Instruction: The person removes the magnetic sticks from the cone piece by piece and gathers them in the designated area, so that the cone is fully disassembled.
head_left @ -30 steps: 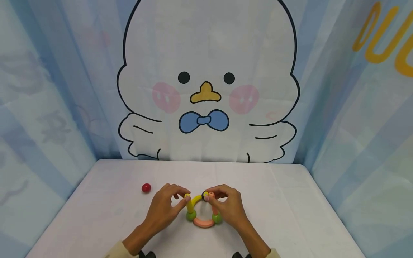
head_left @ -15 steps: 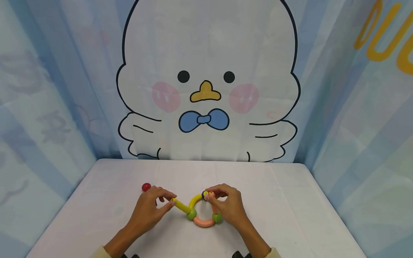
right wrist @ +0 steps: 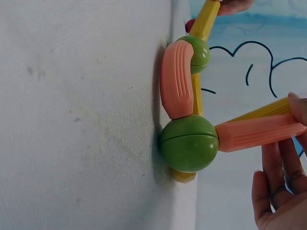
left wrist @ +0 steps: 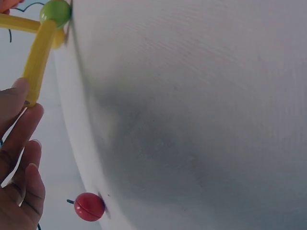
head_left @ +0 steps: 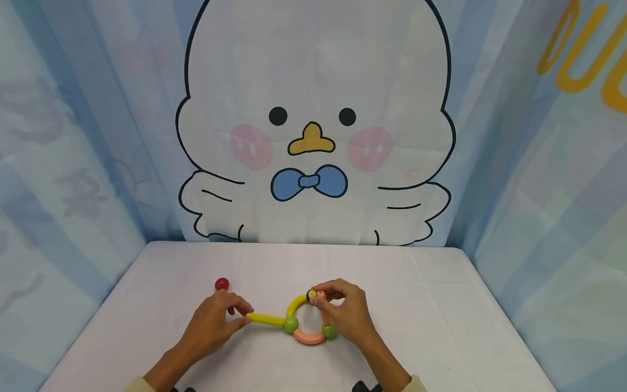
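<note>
Thumb and fingertips of the left hand (head_left: 210, 321) pinch the outer end of a yellow magnetic rod (head_left: 266, 319), whose other end joins the left green ball (head_left: 291, 325). That ball is part of a ring with a curved yellow rod (head_left: 295, 306), a curved salmon rod (head_left: 309, 339) and the right green ball (head_left: 330, 331). The right hand (head_left: 350, 313) pinches the tops of a raised straight salmon rod (right wrist: 259, 132) and another yellow rod (right wrist: 254, 114) beside it. The salmon rod's foot joins the right green ball. A dark ball (head_left: 309, 295) is partly hidden by the right fingers.
A red ball (head_left: 222, 283) lies on the white-covered table (head_left: 416, 299), just beyond the left hand. Behind the table hangs a curtain (head_left: 313, 71) printed with a cartoon bird. More blue curtain stands along both sides.
The left hand has swung the yellow rod outward and down to the left, from near upright to a low slant, its foot staying on the green ball. The right hand has stayed in place.
</note>
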`<state>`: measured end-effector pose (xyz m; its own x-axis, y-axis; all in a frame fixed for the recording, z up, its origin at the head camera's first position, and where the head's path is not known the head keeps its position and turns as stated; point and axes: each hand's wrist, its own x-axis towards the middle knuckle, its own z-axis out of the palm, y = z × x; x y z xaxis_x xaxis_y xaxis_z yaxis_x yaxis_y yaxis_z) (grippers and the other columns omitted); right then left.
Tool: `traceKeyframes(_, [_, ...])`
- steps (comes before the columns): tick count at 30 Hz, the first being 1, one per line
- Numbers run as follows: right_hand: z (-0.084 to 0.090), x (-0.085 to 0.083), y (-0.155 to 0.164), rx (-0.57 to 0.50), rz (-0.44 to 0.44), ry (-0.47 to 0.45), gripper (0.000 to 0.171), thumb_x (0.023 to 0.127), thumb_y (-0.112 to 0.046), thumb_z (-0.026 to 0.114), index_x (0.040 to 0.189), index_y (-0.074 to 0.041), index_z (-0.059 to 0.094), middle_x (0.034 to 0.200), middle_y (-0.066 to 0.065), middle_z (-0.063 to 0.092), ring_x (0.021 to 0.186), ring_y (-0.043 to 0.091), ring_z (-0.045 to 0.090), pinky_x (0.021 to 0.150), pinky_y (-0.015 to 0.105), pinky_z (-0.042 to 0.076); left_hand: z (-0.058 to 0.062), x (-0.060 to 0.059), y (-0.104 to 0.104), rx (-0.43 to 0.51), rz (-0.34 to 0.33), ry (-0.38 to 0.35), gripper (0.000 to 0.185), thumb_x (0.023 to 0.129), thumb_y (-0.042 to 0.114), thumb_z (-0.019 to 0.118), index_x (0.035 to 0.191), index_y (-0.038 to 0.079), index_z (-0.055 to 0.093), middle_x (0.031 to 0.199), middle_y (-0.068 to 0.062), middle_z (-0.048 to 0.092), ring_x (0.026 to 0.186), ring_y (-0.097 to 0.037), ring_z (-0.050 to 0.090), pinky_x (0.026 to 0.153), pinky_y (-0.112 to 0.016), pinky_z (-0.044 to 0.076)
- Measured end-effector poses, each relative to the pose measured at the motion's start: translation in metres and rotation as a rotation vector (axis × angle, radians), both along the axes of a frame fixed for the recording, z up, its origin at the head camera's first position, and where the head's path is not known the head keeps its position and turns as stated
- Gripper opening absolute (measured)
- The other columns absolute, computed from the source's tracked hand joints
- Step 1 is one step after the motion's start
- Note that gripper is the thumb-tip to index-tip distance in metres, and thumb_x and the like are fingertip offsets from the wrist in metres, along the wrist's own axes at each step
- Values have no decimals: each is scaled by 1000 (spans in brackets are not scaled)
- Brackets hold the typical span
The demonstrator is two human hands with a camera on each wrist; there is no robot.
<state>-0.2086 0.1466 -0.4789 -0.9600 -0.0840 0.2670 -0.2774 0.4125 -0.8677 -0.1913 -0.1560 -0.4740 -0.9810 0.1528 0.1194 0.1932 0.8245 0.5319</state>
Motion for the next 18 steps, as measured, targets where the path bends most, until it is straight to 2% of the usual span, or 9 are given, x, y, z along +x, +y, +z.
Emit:
traceKeyframes(4, [0,0,1,4,3,2,22,84,-23,92,103,-29,82,94,-13,75,85,8,68,80,28,56,-6,-3,-2,-36,-9,-61,22,81,12,93,89,28,80,83,16,68,83,-9,55,79,-28,54])
traceKeyframes(11, [1,1,1,9,4,-6,21,85,-23,91,103,-29,82,96,-13,75,87,9,68,80,28,56,-17,-11,-3,-68,-31,-155,20,80,12,93,88,24,79,80,10,63,81,-12,52,79,-31,54])
traceKeyframes(16, [1,1,1,9,8,-13,20,86,-23,90,103,-29,82,97,-12,75,87,9,67,80,27,55,-19,-12,0,-96,-31,-169,20,79,13,94,88,23,78,78,10,62,79,-12,51,75,-28,51])
traceKeyframes(18, [1,1,1,10,9,-12,20,86,-23,90,103,-29,82,97,-12,75,87,10,68,80,27,55,-18,-11,0,-96,-33,-160,21,79,13,94,88,23,78,78,11,63,80,-12,51,77,-29,52])
